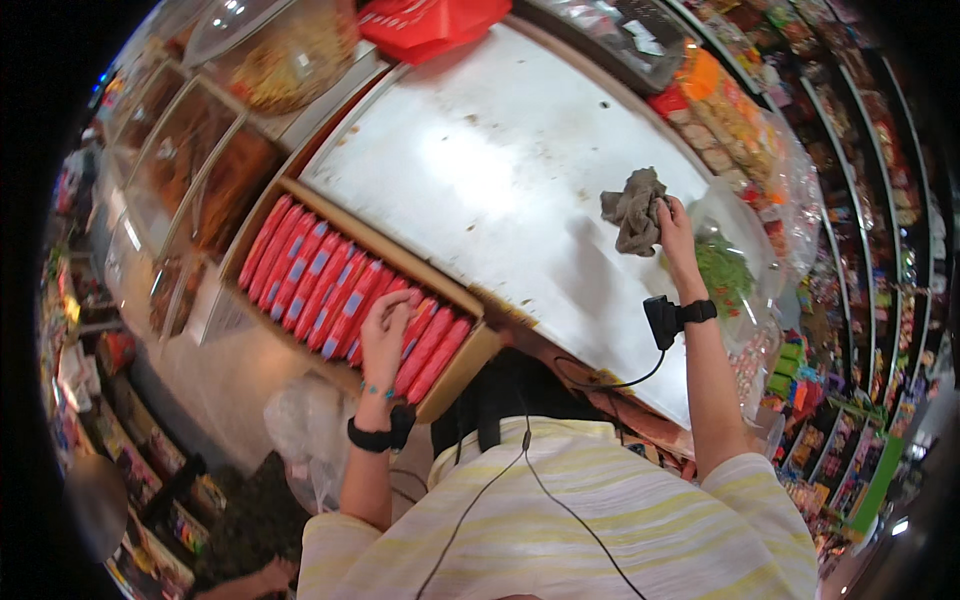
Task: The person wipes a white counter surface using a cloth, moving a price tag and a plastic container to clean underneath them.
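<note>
A crumpled grey-brown cloth (636,214) hangs from the fingers of my right hand (676,229), over the right part of a white tabletop (480,150) marked with dark specks. My left hand (388,322) is over an open cardboard box (457,375) at the table's near left edge, its fingers curled by the tops of the packets; whether they grip one cannot be told. Red plastic packets (322,281) stand in a row inside the box. Each wrist wears a black strap with a small device.
Clear containers of food (289,71) stand at the upper left. A red bag (435,26) lies on the far edge. Bagged snacks (724,131) and a clear bag of green vegetables (724,274) line the right side. Another person's arm (251,581) shows at the lower left. A cable hangs by my right wrist.
</note>
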Demonstrator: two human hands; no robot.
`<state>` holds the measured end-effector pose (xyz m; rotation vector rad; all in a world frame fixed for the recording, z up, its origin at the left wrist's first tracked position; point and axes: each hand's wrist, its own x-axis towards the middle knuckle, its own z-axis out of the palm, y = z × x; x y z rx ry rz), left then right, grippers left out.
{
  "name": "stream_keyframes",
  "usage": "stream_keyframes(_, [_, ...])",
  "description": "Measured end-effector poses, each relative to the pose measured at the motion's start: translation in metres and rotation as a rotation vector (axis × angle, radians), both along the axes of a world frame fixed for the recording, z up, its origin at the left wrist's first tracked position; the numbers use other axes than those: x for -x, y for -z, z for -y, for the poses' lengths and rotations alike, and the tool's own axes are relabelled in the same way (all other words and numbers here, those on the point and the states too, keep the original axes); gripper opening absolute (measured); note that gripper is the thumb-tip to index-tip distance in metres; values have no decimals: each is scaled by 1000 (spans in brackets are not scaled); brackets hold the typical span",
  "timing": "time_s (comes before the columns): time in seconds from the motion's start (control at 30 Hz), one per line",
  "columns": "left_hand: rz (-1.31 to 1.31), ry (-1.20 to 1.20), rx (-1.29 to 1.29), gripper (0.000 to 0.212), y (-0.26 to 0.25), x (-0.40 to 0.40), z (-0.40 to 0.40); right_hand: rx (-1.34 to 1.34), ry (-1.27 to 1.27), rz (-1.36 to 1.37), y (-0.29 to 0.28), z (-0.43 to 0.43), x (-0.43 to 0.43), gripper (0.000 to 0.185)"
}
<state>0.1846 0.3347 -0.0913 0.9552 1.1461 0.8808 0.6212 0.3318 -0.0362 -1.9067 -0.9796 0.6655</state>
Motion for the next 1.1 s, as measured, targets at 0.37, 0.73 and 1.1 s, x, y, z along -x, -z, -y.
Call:
stream_keyframes(0.37, [-73,-102,-16,19,-34,-28,-11,-214,277,433,49,-176,-116,30])
stream_keyframes(0.73, [-217,-234,114,16,-28,-36,2,-172,-115,1039,168,-317,-70,40])
stream_keyframes(1.1, [-140,-121,63,16,-62,-66,-89,110,-232,820,108,-388,-38,61])
